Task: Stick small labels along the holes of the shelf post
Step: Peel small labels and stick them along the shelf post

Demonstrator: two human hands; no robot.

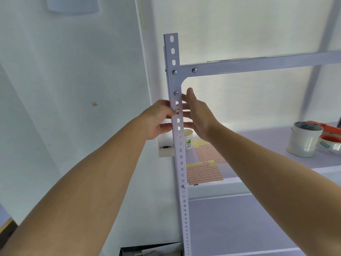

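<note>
A white shelf post (pixel 181 156) with a column of holes runs up the middle of the view. A small red-and-white label (pixel 177 111) sits on the post over one hole, below a screw. My left hand (pixel 158 121) is at the post's left side, thumb and fingertip pinching the label against the metal. My right hand (pixel 198 115) is just right of the post with its fingers spread, fingertips touching the post's edge behind it. Two label sheets (pixel 203 173) lie on the shelf board to the right.
A paper cup (pixel 188 139) stands on the shelf by the post. Tape rolls (pixel 304 140) and an orange tape dispenser (pixel 326 133) sit at the right. A horizontal shelf beam (pixel 258 64) crosses above. One stray label (pixel 94 104) is stuck on the left wall.
</note>
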